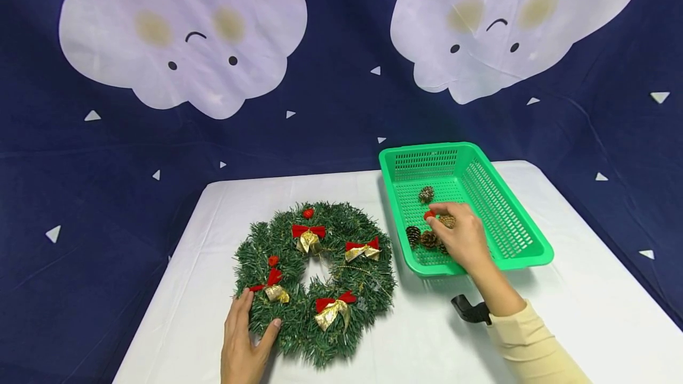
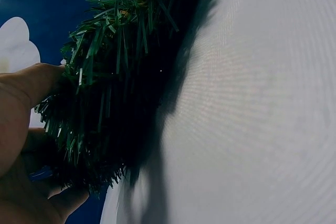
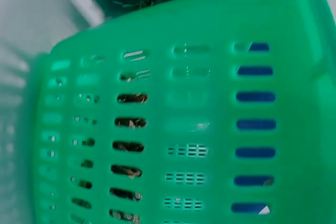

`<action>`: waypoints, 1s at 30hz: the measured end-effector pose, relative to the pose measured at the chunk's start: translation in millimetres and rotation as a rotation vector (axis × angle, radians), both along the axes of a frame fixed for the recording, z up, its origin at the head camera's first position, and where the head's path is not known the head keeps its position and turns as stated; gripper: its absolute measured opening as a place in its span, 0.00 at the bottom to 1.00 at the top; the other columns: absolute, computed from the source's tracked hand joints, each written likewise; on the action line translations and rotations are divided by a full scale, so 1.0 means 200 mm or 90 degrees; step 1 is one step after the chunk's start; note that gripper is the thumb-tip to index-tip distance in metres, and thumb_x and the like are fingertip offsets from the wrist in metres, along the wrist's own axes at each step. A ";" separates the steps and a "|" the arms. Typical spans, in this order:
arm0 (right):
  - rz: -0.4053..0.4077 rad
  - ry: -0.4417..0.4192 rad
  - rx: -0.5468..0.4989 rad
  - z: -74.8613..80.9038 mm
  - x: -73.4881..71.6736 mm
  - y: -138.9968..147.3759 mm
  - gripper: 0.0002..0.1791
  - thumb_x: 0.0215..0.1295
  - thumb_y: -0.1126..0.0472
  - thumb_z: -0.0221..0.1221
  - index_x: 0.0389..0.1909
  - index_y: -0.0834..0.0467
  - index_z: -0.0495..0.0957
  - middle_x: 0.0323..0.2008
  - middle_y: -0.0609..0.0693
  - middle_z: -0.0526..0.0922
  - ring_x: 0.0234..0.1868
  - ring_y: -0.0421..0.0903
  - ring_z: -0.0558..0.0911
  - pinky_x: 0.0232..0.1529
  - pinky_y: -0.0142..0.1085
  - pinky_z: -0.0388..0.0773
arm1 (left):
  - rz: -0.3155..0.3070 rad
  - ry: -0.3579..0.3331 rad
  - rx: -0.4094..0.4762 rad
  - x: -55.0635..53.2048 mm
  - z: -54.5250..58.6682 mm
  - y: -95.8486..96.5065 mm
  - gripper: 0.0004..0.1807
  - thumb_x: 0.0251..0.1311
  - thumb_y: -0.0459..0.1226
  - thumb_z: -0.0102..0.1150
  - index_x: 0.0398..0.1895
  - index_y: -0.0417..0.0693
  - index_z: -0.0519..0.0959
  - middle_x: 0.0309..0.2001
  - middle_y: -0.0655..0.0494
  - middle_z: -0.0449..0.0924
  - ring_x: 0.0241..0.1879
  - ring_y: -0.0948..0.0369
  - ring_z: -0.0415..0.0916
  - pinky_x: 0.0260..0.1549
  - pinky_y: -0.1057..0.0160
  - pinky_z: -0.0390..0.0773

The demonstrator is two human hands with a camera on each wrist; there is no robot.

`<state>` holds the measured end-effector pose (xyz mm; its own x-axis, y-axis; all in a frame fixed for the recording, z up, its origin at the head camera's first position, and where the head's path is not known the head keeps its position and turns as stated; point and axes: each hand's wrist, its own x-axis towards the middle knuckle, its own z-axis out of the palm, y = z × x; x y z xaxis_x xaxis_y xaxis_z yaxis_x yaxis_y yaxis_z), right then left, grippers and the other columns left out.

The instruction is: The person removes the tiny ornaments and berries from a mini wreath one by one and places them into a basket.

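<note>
"Hands first: how do they stand?"

"Right hand [image 1: 463, 239] has its thumb and fingertips closed on a small red ball [image 1: 429, 215], over the green basket [image 1: 496, 212]. Left hand [image 1: 243, 339] is spread, thumb apart from fairly straight fingers, resting on the wreath [image 1: 290, 330] at its 8 o'clock edge."

"Is that a grip?"

"Thumb and fingers straddle the edge; how firmly, I cannot tell."

"Which way does the wreath lie from the ball?"

"Toward 8 o'clock, past the basket's left rim, well apart. It's a ring lying flat, so no long axis; the basket's runs from 11 to 5 o'clock."

"Which hand is nearer the wreath?"

"Left, touching it. Right is off toward the wreath's 2 o'clock."

"What else?"

"On the wreath, 2 red berries [image 1: 308, 213], at 12 and 10 o'clock, and 4 bows [image 1: 332, 312]. Pinecones [image 1: 428, 239] lie in the basket."
</note>
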<state>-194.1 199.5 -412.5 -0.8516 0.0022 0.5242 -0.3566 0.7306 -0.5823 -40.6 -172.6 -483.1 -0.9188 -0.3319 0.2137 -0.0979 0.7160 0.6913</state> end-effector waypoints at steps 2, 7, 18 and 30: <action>-0.002 -0.016 0.004 0.00 -0.01 0.01 0.14 0.54 0.63 0.66 0.44 0.60 0.82 0.38 0.58 0.86 0.44 0.56 0.78 0.45 0.53 0.73 | 0.001 0.001 0.001 0.00 0.00 0.00 0.41 0.52 0.43 0.67 0.68 0.40 0.62 0.69 0.44 0.60 0.69 0.40 0.52 0.60 0.37 0.61; -0.007 -0.057 0.009 0.00 -0.03 0.03 0.15 0.56 0.62 0.65 0.45 0.60 0.81 0.40 0.58 0.86 0.46 0.57 0.77 0.47 0.54 0.72 | 0.000 0.003 0.002 0.00 0.00 0.00 0.41 0.52 0.43 0.68 0.68 0.40 0.62 0.69 0.44 0.59 0.69 0.40 0.52 0.60 0.36 0.61; -0.021 -0.113 0.041 0.00 -0.07 0.10 0.15 0.59 0.60 0.62 0.47 0.60 0.80 0.42 0.59 0.85 0.43 0.58 0.77 0.44 0.53 0.69 | 0.004 0.004 0.001 0.00 -0.01 -0.01 0.41 0.52 0.43 0.68 0.68 0.40 0.62 0.69 0.44 0.59 0.70 0.40 0.52 0.61 0.37 0.61; -0.015 -0.157 0.080 -0.01 -0.10 0.17 0.14 0.60 0.60 0.62 0.46 0.61 0.80 0.38 0.60 0.86 0.43 0.61 0.79 0.46 0.55 0.72 | 0.006 -0.013 -0.001 0.00 -0.01 0.00 0.41 0.52 0.44 0.67 0.68 0.40 0.62 0.69 0.44 0.59 0.69 0.40 0.52 0.61 0.37 0.60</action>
